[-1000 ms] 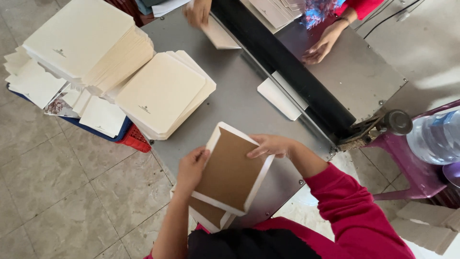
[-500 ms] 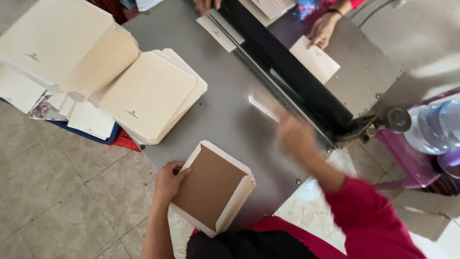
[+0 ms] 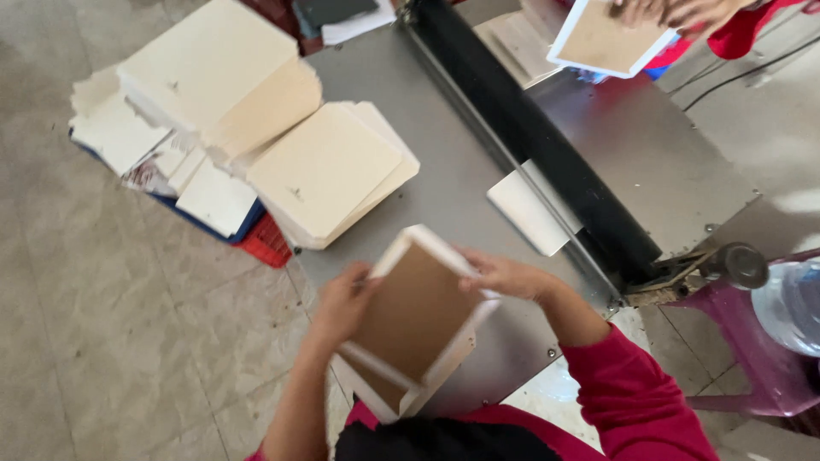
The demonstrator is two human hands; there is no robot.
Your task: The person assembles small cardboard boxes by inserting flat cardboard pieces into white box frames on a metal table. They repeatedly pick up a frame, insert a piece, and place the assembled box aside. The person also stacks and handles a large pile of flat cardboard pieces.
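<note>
The right hand (image 3: 504,275) has come back from the long black roller (image 3: 534,141) and is on the box tray again. Half a second ago it was stretched out toward the white card; now that white card (image 3: 534,212) lies flat by the roller with no hand on it. The tray has also been lifted up a bit and turned.

From the head camera: the box tray (image 3: 416,309) is brown inside with white edges. It is held up over the near edge of the grey metal table (image 3: 453,183), tilted. The left hand (image 3: 342,303) grips its left edge, fingers curled round it. The right hand grips its top right edge, fingers bent over the rim. Another tray like it (image 3: 380,394) sits just under the first one.

On the left part of the table lie stacks of cream covers (image 3: 320,171), and more of them are piled beside it over a blue and red crate (image 3: 260,239).

At the top, across the roller, another person's hands (image 3: 675,10) hold a second brown and white tray (image 3: 608,38).

A clear water bottle (image 3: 790,303) sits on a purple stool (image 3: 760,358) at the right.
</note>
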